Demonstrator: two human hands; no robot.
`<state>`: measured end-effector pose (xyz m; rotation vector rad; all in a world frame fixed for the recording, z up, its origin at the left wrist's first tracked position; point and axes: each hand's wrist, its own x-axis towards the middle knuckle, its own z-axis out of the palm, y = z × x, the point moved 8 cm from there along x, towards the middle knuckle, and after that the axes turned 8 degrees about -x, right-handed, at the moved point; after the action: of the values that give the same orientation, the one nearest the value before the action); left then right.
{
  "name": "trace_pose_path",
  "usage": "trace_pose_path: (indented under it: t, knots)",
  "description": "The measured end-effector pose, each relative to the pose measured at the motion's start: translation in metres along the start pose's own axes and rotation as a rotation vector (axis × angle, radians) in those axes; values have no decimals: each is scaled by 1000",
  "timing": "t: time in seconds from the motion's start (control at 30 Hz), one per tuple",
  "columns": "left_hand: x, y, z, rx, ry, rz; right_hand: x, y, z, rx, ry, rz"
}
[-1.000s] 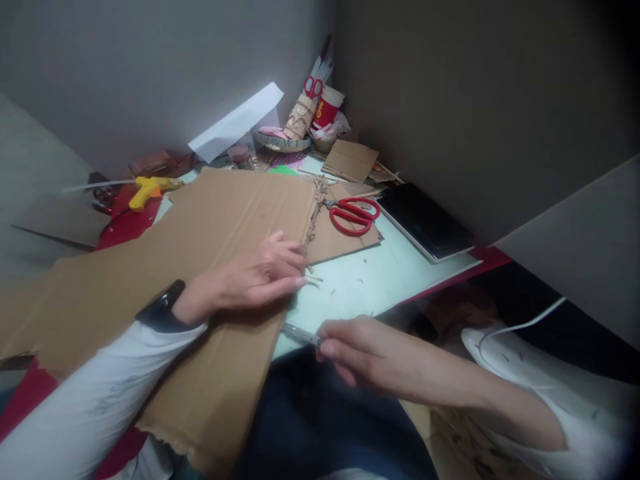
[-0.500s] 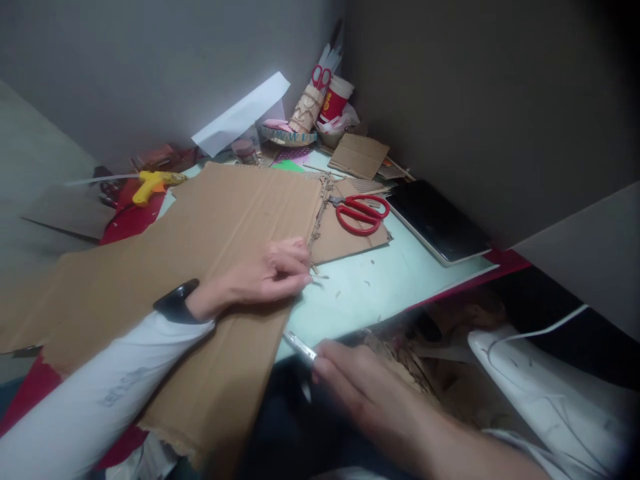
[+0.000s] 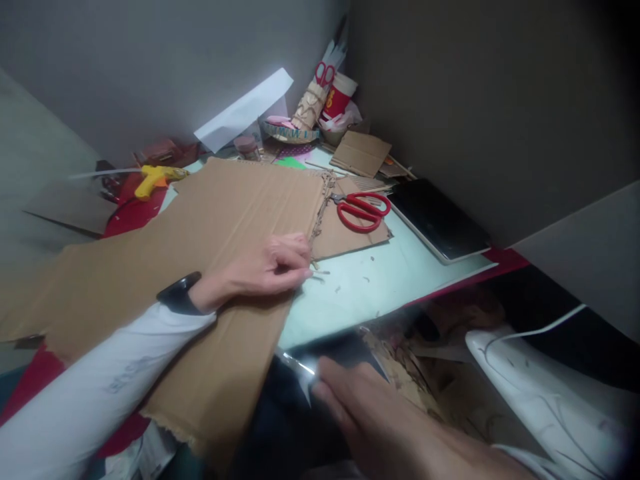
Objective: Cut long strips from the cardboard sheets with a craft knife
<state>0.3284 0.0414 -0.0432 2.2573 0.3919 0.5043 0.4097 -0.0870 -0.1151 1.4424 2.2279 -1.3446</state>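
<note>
- Brown cardboard sheet (image 3: pixel 200 230), large, lies on the counter (image 3: pixel 340 313), fanning from 11 round to 7 o'clock of the left hand (image 3: pixel 277 263) and overhanging the near side.
- That hand rests on the sheet beside its right edge, fingers curled into a loose fist, nothing seen inside.
- At 5 o'clock the right hand (image 3: pixel 350 393) grips a slim silver tool (image 3: pixel 297 365), apparently a cutter; its tip sits at the sheet's right edge, though whether it touches cannot be told.
- Progress, as a judgement: cutting looks partly done, since the right edge runs fairly straight, with scraps (image 3: pixel 337 290) at 4 o'clock. The border at 7 o'clock is ragged, that at 1 o'clock frayed; no freed strip shows by the tool.
- Red-handled scissors (image 3: pixel 363 210) lie at 2 o'clock on a smaller cardboard piece (image 3: pixel 327 237).
- Dark lettering on the white sleeve (image 3: pixel 115 387), at 8 o'clock, seems to start "LE"; the rest is blurred.
- The red cup (image 3: pixel 340 100) at 1 o'clock bears an illegible yellow mark.
- No brand can be read on the black tablet (image 3: pixel 440 220) at 3 o'clock or the yellow glue gun (image 3: pixel 149 183) at 10.
</note>
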Motion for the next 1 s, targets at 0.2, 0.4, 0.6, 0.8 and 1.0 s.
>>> trace_pose_path:
  t: [0.2, 0.4, 0.6, 0.8, 1.0]
  knots:
    - [0, 0, 0, 26, 3, 5, 2, -7, -1, 42, 105, -53]
    - [1, 0, 1, 13, -1, 12, -13, 1, 27, 53, 225, -101]
    - [1, 2, 1, 29, 4, 16, -6, -9, 19, 2, 145, -35]
    - [1, 1, 1, 30, 3, 32, -32, -8, 28, 139, 203, -171]
    - [1, 1, 1, 53, 12, 12, -16, -7, 41, 139, 229, -157]
